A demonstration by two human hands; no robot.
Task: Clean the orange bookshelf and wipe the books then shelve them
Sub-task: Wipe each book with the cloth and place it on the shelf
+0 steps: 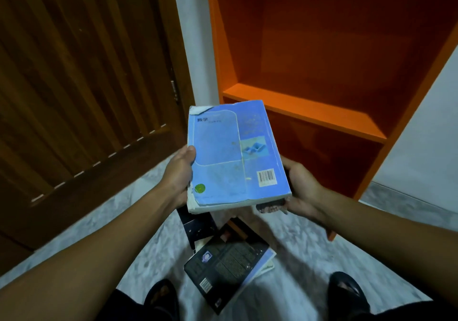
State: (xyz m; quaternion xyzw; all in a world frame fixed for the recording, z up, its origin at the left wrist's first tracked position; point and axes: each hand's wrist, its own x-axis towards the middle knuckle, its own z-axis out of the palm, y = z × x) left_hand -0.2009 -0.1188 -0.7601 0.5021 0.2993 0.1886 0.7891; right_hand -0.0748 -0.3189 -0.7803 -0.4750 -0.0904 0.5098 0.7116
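I hold a worn blue book (230,157) flat in front of the orange bookshelf (304,107), back cover up with a barcode showing. My left hand (179,174) grips its left edge, thumb on the cover. My right hand (301,189) supports the right edge from below, and something dark and crumpled (270,206) shows under the book by its fingers; I cannot tell what it is. The visible shelves hold nothing. Below the blue book, a black book (223,258) lies on top of other books on the floor.
A dark wooden door (81,85) stands to the left of the shelf, with a white wall strip between them. The floor (297,271) is pale marbled tile. My feet in black sandals (347,291) stand at the bottom of the view, either side of the floor books.
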